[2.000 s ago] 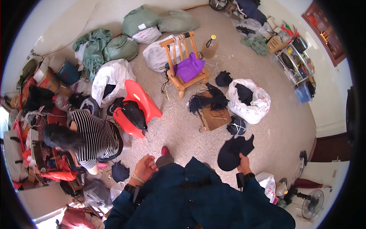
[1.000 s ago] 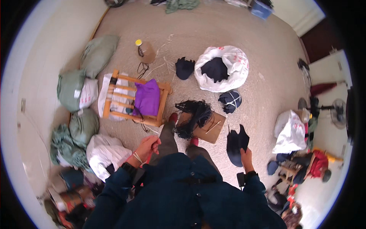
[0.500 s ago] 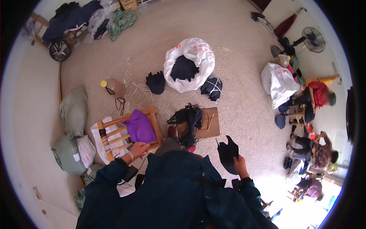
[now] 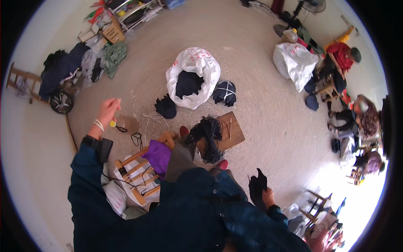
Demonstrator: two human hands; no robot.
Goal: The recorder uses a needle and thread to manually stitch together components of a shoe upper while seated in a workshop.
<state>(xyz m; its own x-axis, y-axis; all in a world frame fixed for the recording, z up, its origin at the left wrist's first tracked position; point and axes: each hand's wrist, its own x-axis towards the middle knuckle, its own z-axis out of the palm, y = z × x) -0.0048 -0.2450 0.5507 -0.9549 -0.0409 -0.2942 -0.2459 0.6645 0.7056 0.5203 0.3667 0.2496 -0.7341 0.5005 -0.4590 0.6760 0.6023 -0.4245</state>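
Note:
My left hand [image 4: 108, 112] is raised at the left, above the yellow-capped jug [image 4: 127, 124]. Its fingers are curled together; anything between them is too small to make out. At the lower right, my right hand [image 4: 268, 197] grips a black fabric piece [image 4: 257, 185] with pointed tabs along its upper edge. Between and beyond my feet, a bundle of black cords [image 4: 212, 138] lies across a brown board [image 4: 236, 131] with a thin stick [image 4: 230, 128] on it. By my left leg is a wooden chair [image 4: 168, 139] bearing a purple cloth [image 4: 158, 157].
Ahead stands an open white sack [image 4: 211, 67] of dark fabric pieces [image 4: 189, 84]. Beside it lie a tied dark bundle [image 4: 224, 93] and a loose dark stack [image 4: 165, 107]. Seated people [image 4: 341, 59] work along the right wall near another white sack [image 4: 294, 63]. A wheel [image 4: 61, 101] stands at left.
My left hand has swung from beside the chair up and out to the left. My right hand still holds the black fabric piece, and the view has shifted with my body.

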